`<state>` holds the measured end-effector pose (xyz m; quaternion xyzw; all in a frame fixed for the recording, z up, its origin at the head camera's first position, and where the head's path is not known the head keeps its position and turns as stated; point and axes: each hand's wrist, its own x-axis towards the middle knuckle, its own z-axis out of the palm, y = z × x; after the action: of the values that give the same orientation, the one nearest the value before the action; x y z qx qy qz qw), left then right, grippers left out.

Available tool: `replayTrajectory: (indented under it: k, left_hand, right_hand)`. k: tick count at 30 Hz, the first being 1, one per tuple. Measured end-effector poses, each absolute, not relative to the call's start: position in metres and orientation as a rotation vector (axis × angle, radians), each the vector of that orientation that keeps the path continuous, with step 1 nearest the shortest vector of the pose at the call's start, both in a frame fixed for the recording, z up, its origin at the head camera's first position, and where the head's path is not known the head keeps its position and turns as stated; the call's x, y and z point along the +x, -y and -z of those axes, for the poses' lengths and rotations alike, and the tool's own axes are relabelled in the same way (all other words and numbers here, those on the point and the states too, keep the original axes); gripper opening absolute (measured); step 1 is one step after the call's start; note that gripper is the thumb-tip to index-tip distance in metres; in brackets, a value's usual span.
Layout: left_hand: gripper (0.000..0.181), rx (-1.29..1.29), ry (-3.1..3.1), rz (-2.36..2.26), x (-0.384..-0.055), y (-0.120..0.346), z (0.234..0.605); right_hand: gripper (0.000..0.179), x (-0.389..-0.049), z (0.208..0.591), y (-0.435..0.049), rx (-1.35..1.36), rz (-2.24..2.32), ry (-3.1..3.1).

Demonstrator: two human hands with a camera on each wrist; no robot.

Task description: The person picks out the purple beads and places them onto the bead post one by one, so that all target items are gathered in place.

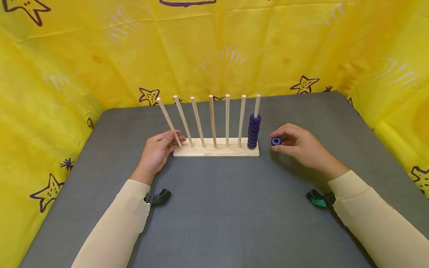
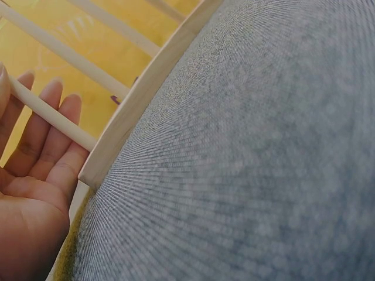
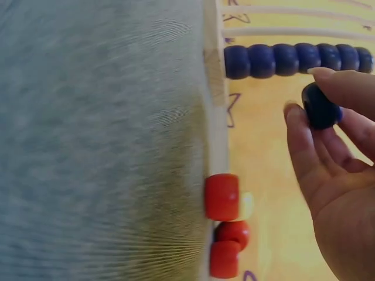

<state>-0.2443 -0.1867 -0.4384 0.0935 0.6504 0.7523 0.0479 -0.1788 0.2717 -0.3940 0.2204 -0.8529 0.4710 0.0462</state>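
A pale wooden peg stand [image 1: 214, 152] with several upright pegs lies across the middle of the grey table. My left hand [image 1: 157, 150] holds its left end, the thumb in front of the leftmost peg [image 1: 169, 121] and the fingers behind it. Several dark blue beads [image 1: 253, 131] are stacked on the rightmost peg, whose bare tip sticks out above them. Just right of that stack, my right hand [image 1: 301, 147] pinches one loose dark blue bead [image 3: 320, 105] between thumb and fingers, apart from the peg. The bead's hole faces the head camera.
Red beads [image 3: 222, 196] and part of a pale yellow one [image 3: 246, 206] lie on the table in the right wrist view; the head view does not show them. A yellow patterned cloth [image 1: 214, 48] hangs behind and beside the grey table [image 1: 214, 208].
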Motion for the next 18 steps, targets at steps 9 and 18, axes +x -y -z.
replayTrajectory:
  k: [9, 18]
  left_hand:
    - [0.059, 0.300, -1.989, -2.283, -0.245, 0.187, 0.438]
    - [0.060, 0.299, -1.986, -2.292, -0.245, 0.187, 0.439]
  right_hand:
    - [0.034, -0.174, 0.366, -0.272, 0.574, -1.440, 2.541]
    - [0.034, -0.177, 0.323, -0.264, 0.555, -1.451, 2.427]
